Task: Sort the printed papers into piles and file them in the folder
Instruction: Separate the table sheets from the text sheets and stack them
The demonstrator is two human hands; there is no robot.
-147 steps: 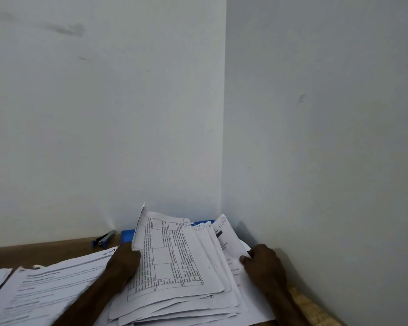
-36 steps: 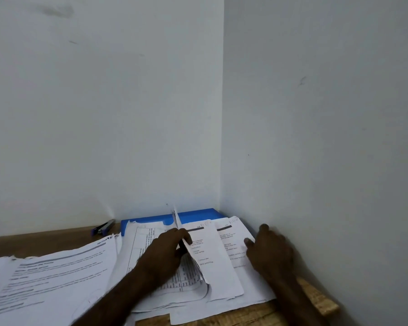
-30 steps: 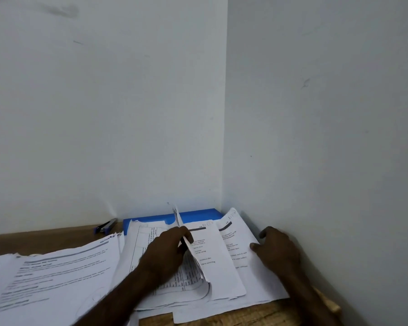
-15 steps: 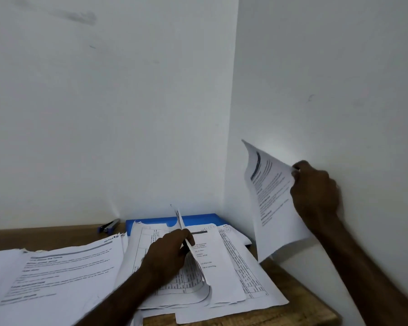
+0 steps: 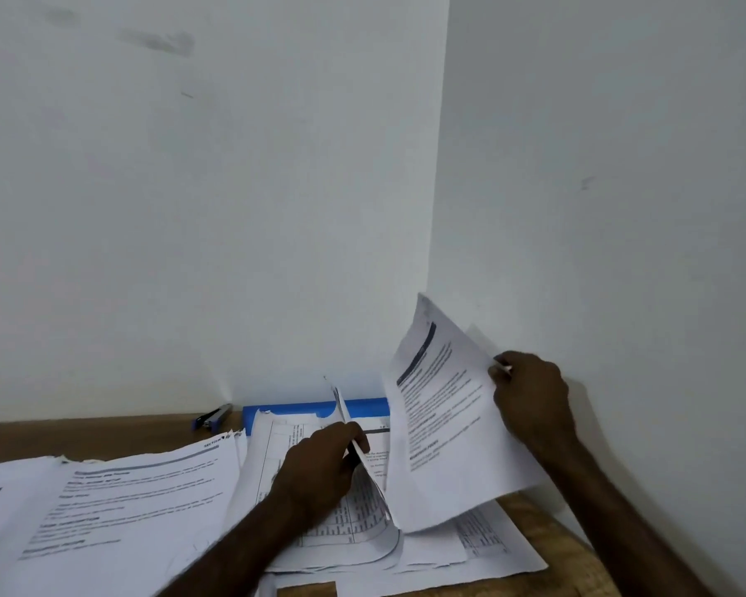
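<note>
Beside the "SECTION" pile, left hand pinches sheets; right hand grips 1 raised page.

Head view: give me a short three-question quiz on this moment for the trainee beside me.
1. True or false: the right hand holds a printed sheet raised off the table.
2. The blue folder lies: A) at the back by the wall, partly under papers; B) in a hand; C) closed on top of the papers.
3. Which hand pinches the upturned sheet on the middle pile?
Key: 1 true; 2 A; 3 the left hand.
</note>
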